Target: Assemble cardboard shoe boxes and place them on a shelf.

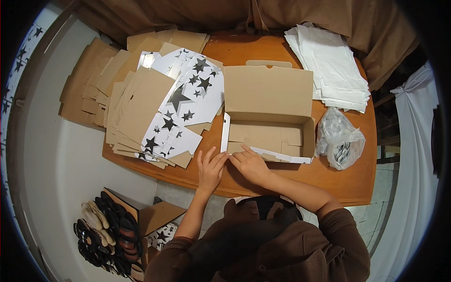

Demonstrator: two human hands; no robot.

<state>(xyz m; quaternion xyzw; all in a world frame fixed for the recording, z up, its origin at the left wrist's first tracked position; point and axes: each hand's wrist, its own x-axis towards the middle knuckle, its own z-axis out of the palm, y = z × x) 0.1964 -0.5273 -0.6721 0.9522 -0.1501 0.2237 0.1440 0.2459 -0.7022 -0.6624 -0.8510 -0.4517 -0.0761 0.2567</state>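
An open cardboard box (268,91), brown inside and white outside, stands on the table with its lid raised at the far side. Both of my hands are at its near left corner. My left hand (211,169) pinches the corner from outside, with its other fingers lifted and spread. My right hand (250,165) grips the same corner, its fingers bent over the near wall. That near wall slopes, and a folded flap shows along its top. The fingertips partly cover the corner, so the fold between them is hidden.
Flat cardboard blanks (145,103) pile up on the left, some printed with black stars (178,98). White paper sheets (326,66) lie at the far right, above a clear plastic bag (340,141) with small items. Sandals (110,230) hang at lower left. The wooden table (354,183) has a curved near edge.
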